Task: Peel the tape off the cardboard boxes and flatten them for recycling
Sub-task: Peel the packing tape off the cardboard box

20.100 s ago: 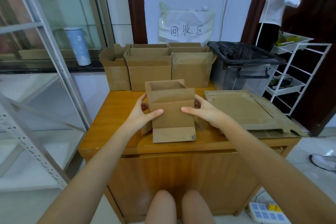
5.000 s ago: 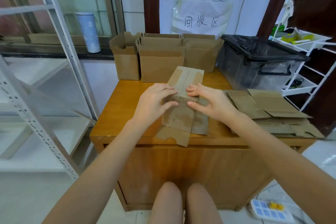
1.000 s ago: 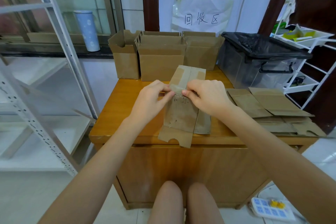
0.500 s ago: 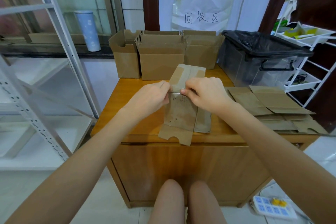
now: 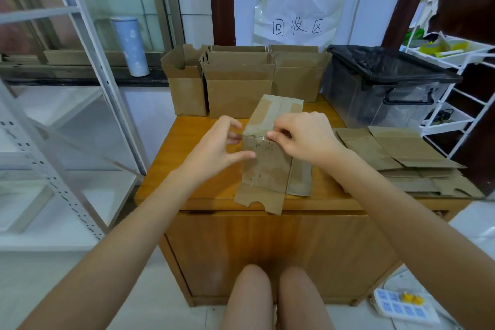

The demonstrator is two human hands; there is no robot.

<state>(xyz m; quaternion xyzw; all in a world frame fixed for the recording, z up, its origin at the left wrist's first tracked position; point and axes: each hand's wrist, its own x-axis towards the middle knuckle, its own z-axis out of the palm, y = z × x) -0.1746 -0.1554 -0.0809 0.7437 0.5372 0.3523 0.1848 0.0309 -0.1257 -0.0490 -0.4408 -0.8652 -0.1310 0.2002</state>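
Note:
A flattened cardboard box (image 5: 270, 166) lies on the wooden table (image 5: 192, 153), its end flap hanging over the front edge. A strip of clear tape (image 5: 255, 133) crosses its upper part. My right hand (image 5: 305, 139) pinches the tape at the box's middle fold with curled fingers. My left hand (image 5: 214, 147) is at the box's left edge with fingers spread and loosely bent. Its thumb tip touches the box face.
Three open cardboard boxes (image 5: 238, 86) stand along the table's back edge. A bin lined with a black bag (image 5: 388, 83) is at the back right, and a stack of flattened boxes (image 5: 401, 161) lies beside my right arm. A metal shelf frame (image 5: 53, 120) stands left, a white rack (image 5: 455, 67) right.
My left hand has let go of the tape and drawn left to the box's edge, its fingers opening. My right hand stays pinched on the tape at the same spot.

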